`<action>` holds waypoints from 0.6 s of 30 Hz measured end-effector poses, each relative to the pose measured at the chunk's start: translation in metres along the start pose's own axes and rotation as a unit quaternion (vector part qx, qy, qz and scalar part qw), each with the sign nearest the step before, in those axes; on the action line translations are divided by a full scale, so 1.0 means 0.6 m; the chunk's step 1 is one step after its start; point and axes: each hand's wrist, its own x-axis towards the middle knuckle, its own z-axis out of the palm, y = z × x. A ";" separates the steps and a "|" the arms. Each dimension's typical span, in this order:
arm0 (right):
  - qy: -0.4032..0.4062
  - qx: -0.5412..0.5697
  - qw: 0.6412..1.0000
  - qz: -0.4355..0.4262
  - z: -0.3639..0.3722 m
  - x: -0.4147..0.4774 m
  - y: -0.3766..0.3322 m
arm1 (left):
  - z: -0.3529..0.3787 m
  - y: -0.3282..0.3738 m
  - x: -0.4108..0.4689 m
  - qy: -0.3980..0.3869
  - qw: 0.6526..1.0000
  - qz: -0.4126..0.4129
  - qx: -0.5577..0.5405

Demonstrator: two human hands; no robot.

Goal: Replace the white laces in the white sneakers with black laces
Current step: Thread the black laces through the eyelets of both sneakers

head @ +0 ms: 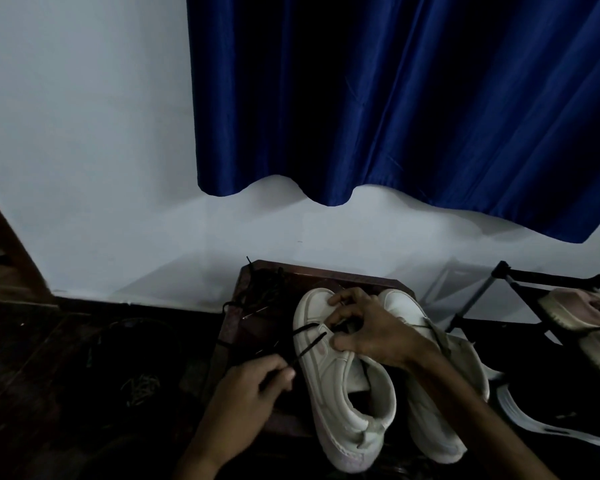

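Observation:
Two white sneakers stand side by side on a small dark wooden table [323,273], toes pointing away from me. The left sneaker [340,393] has a black lace [309,344] running out of its front eyelets to the left. My left hand [246,400] pinches that lace beside the shoe. My right hand [368,330] grips the left sneaker's eyelet area, fingers curled over the tongue. The right sneaker [430,420] is partly hidden behind my right forearm. More black lace [267,282] lies bunched at the table's far left corner.
A white wall and a blue curtain [395,98] rise behind the table. A black metal shoe rack [520,282] stands to the right with a pink shoe [582,313] on it and a black shoe with a white sole [551,417] below. The floor at left is dark.

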 end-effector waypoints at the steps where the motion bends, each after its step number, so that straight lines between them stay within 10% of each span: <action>1: 0.000 -0.004 1.000 0.000 -0.001 0.001 0.003 | -0.012 0.002 -0.004 -0.003 0.997 -0.005 -0.080; 7: -0.010 -0.058 0.998 -0.009 -0.001 0.007 0.008 | -0.047 -0.020 -0.048 0.219 0.898 -0.135 -0.356; 18: -0.041 -0.171 0.984 -0.039 -0.019 0.005 -0.017 | 0.001 -0.044 -0.026 0.124 0.980 0.151 0.046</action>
